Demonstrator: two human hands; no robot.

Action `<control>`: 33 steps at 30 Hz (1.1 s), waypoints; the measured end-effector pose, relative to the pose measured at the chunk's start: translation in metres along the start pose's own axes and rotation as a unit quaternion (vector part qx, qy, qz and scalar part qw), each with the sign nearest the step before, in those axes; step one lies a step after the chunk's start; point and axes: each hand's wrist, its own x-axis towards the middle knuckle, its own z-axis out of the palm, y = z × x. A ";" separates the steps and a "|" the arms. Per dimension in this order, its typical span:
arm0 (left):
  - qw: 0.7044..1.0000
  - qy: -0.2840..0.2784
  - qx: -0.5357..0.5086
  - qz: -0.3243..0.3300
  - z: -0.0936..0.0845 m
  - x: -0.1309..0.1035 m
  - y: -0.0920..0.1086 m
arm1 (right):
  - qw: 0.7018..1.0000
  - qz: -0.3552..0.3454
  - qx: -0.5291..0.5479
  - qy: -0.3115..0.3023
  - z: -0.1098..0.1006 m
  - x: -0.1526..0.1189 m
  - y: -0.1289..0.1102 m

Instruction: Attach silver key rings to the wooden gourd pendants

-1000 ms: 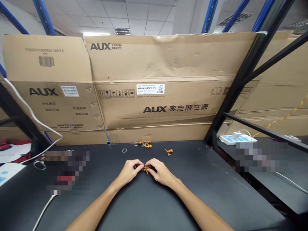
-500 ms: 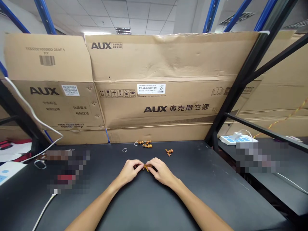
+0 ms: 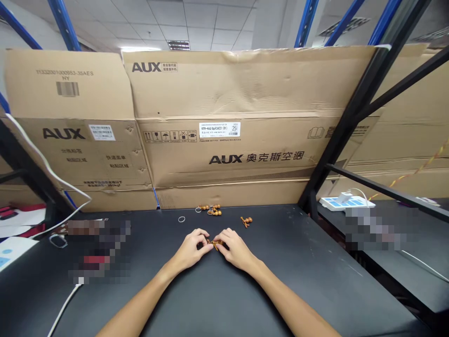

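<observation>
Barely anything has shifted over the last second: the small brown gourd-shaped wooden charm [image 3: 213, 243] is still pinched between both hands at the middle of the black counter [image 3: 315, 267], and it has only been carried a touch farther from the body, with the fingertips drawn closer together over it. The left hand [image 3: 192, 248] is closed on the charm's left end, fingers curled, the grip tight; the right hand [image 3: 234, 248] is closed on the right end in the same way. Most of the charm is hidden by the fingers, so what is being done to it cannot be told; fine fiddling in place is judged to be going on, not a move elsewhere. Beyond the hands, untouched and where they were, lie a small metal split ring [image 3: 181, 219], a cluster of brown gourd charms with rings [image 3: 211, 209] and a single brown gourd charm [image 3: 246, 220], all well apart from the hands. Flattened brown cardboard boxes [image 3: 245, 117] stand behind the counter.
</observation>
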 end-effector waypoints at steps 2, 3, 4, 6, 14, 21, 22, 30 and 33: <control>1.000 0.009 0.022 0.011 0.002 -0.001 -0.002 | 1.000 -0.004 0.001 -0.002 0.001 0.000 0.000; 0.999 0.012 0.029 0.018 0.003 -0.002 -0.003 | 1.000 -0.006 0.002 -0.003 0.001 0.000 0.001; 0.999 0.014 0.034 0.026 0.003 -0.002 -0.003 | 1.000 -0.006 0.004 -0.002 0.001 0.000 0.001; 0.998 0.015 0.039 0.039 0.004 -0.003 -0.002 | 1.000 -0.002 0.009 0.002 0.001 0.000 0.001; 0.996 0.001 0.074 0.045 0.002 -0.005 0.000 | 1.000 -0.008 0.019 -0.004 0.000 0.000 -0.001; 0.991 0.013 0.105 0.077 0.004 -0.004 -0.002 | 1.000 0.010 0.024 0.006 0.000 0.000 0.001; 0.991 0.010 0.107 0.078 0.004 -0.004 -0.002 | 1.000 0.006 0.029 0.004 0.000 0.000 0.001; 0.992 0.012 0.101 0.077 0.005 -0.004 -0.005 | 1.000 0.017 0.020 0.012 0.004 0.000 0.004; 0.992 0.002 0.101 0.082 0.005 -0.005 -0.003 | 0.999 0.024 0.017 0.019 0.004 -0.001 0.006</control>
